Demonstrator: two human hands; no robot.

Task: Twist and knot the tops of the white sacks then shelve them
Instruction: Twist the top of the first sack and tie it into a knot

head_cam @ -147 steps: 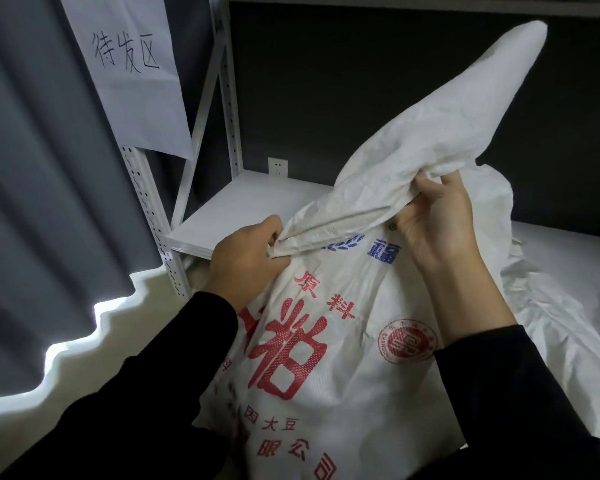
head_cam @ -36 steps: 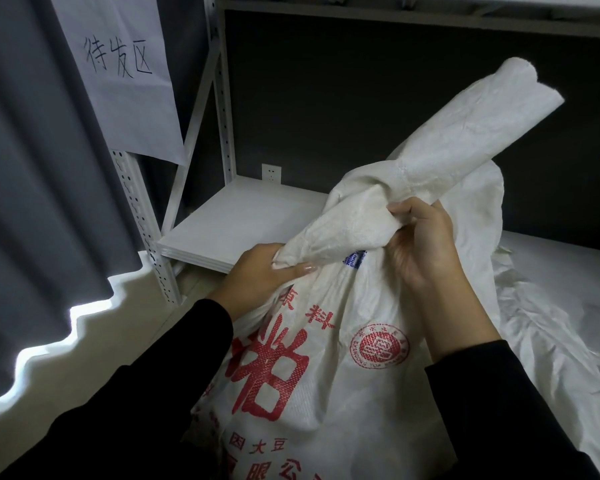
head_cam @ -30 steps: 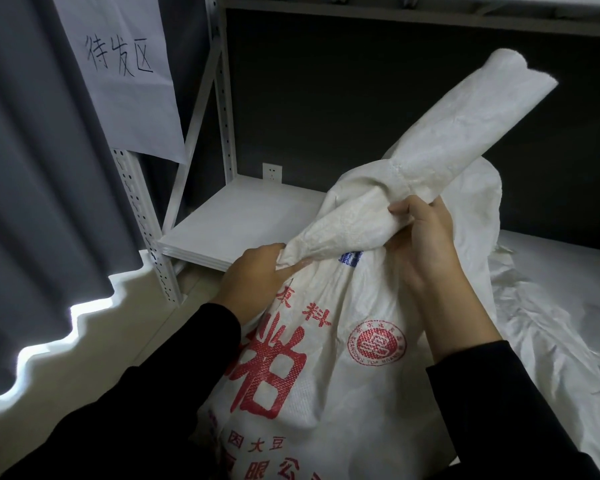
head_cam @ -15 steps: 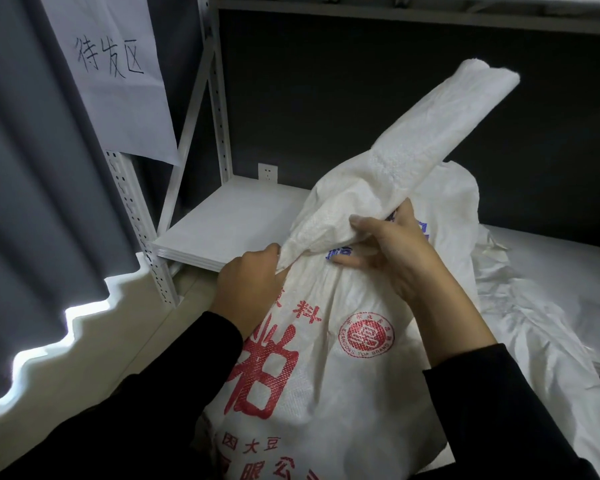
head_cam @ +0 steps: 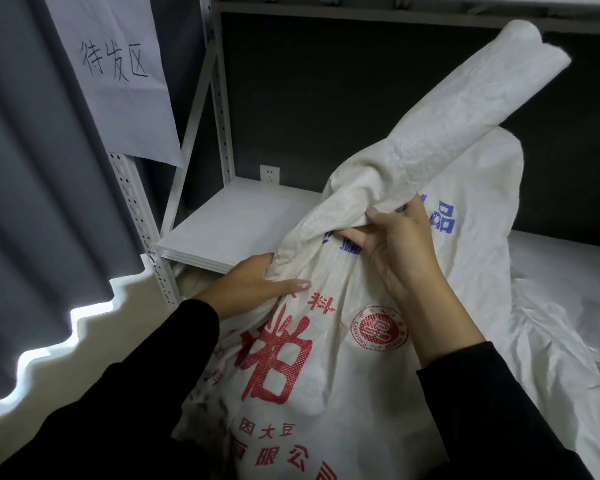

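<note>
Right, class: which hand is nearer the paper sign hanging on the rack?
Left. The left hand grips the sack's twisted top below and right of the paper sign; the right hand pinches the top farther right.

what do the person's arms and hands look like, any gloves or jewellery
Long, plain black sleeves cover both arms to the wrists: the left sleeve and the right sleeve. The left hand and the right hand are bare: no gloves, and no ring or watch shows.

the hanging white paper sheet (head_cam: pixel 118 98) is showing handwritten 待发区; the white woven sack (head_cam: pixel 343 393) is showing red 料, 因大豆, 限公 and blue 品
</note>
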